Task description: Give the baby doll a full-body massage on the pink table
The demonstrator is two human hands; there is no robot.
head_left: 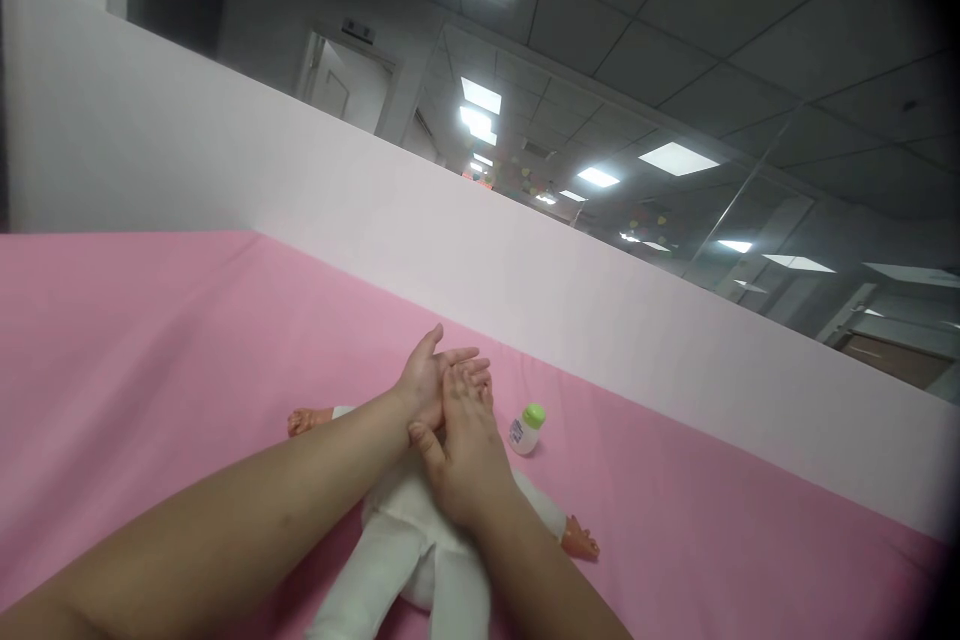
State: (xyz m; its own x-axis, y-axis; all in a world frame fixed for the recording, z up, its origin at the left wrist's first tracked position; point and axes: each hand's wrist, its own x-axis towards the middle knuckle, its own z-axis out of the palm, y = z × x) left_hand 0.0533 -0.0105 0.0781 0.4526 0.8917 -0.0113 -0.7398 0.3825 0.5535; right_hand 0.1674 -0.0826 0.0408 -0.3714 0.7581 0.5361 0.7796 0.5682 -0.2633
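Right hand (472,455) against left hand (429,385) (above the doll (420,520)).

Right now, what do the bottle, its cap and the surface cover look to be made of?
Bottle: probably plastic, pale and milky, slightly see-through.

Cap: likely smooth plastic, solid bright green.

Surface cover: seemingly fabric, matte pink with soft creases; thin vinyl can't be ruled out.

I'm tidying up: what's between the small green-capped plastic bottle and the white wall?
Only bare pink cloth separates the bottle and wall, head view.
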